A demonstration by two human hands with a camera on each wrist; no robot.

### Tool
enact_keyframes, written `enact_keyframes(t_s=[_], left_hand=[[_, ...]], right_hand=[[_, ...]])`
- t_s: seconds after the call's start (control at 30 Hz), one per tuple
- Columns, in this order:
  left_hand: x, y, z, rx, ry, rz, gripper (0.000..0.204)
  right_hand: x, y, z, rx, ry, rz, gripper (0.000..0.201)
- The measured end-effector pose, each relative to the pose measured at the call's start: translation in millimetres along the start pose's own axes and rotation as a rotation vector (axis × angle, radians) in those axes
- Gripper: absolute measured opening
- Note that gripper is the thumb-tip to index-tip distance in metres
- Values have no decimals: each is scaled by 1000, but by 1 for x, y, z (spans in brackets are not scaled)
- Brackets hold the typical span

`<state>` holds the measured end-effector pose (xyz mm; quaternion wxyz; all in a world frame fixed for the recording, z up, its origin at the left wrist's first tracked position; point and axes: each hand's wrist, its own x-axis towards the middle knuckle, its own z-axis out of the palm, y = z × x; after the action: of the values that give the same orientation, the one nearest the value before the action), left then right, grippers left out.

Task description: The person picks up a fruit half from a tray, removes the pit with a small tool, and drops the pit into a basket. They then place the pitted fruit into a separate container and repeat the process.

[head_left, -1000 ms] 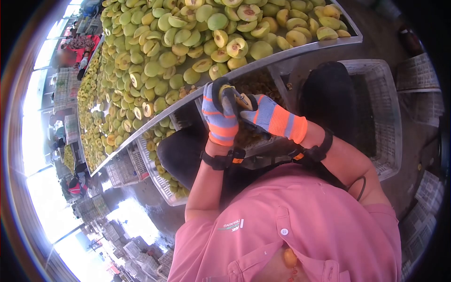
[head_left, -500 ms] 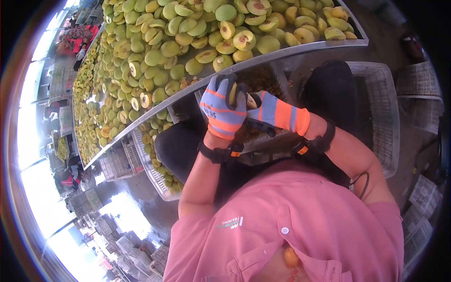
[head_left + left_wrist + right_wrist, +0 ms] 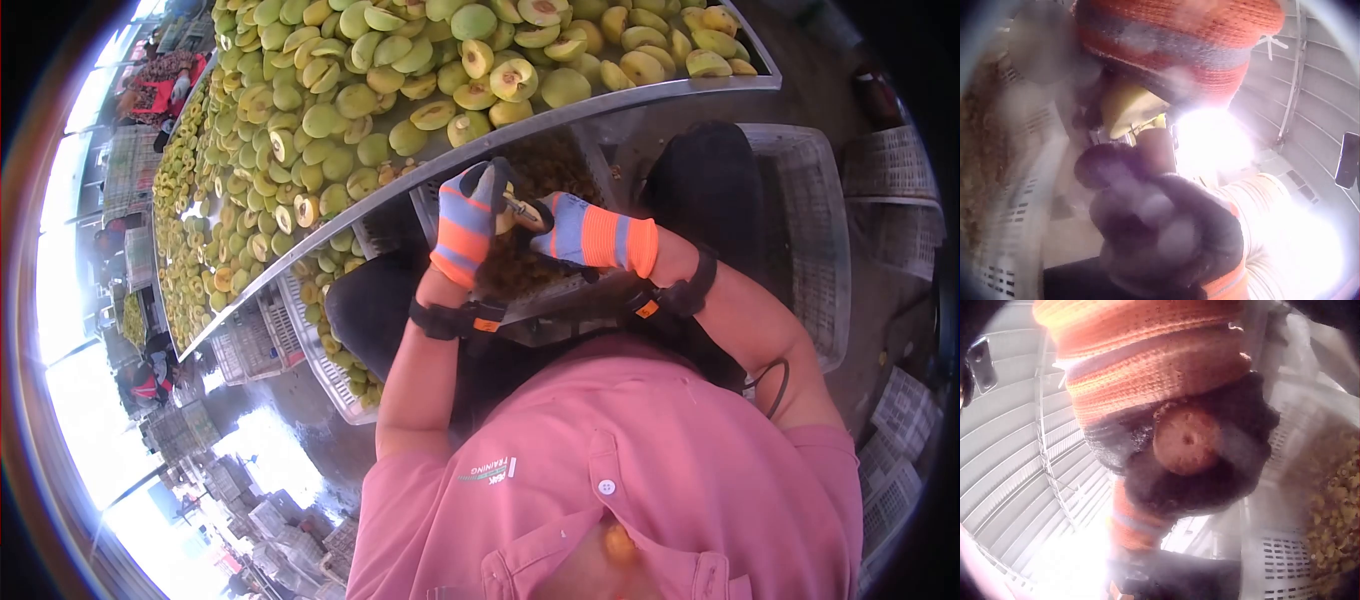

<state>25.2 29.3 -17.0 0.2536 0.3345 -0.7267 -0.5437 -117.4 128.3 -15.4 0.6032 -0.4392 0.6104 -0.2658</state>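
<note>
My gloved left hand (image 3: 466,225) grips a yellow-green piece of stone fruit (image 3: 1130,111), mostly hidden by the fingers in the head view. Facing it, my gloved right hand (image 3: 580,232) holds a wooden-handled tool (image 3: 532,214) whose narrow metal end reaches to the fruit. In the right wrist view the handle's round butt (image 3: 1186,439) pokes out of the dark-palmed fist. Both hands meet just past the table's metal edge, over a crate of brown-yellow scraps (image 3: 548,165). Glare and blur in the left wrist view hide the tool's exact shape.
A metal-rimmed table (image 3: 640,101) heaped with halved green-yellow fruit (image 3: 400,80) lies ahead. Below its left side stands a white crate (image 3: 345,395) of fruit; another crate (image 3: 825,250) sits by my right knee. Several people and stacked crates are at the far left.
The left hand has turned and drawn slightly left, away from the right hand. The tool's metal end, covered half a second ago, shows again between the hands.
</note>
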Motion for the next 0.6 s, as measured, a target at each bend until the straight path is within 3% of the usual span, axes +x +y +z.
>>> enact_keyframes(t_s=[0.1, 0.2, 0.3, 0.4, 0.5, 0.6], left_hand=[[5, -6, -3, 47, -33, -82, 23], [-2, 7, 10, 207, 169, -43, 19], [-9, 6, 20, 86, 305, -6, 13], [-6, 0, 20, 428, 378, 364, 18], [-1, 10, 7, 468, 162, 417, 19], [9, 16, -6, -31, -138, 60, 21]], right_hand=[[2, 1, -4, 95, -98, 95, 23], [4, 4, -1, 208, -117, 68, 18], [11, 13, 11, 245, -27, -2, 19], [12, 16, 13, 317, -82, -54, 19], [3, 8, 5, 380, -127, -64, 19], [-9, -1, -7, 522, -215, -49, 18]])
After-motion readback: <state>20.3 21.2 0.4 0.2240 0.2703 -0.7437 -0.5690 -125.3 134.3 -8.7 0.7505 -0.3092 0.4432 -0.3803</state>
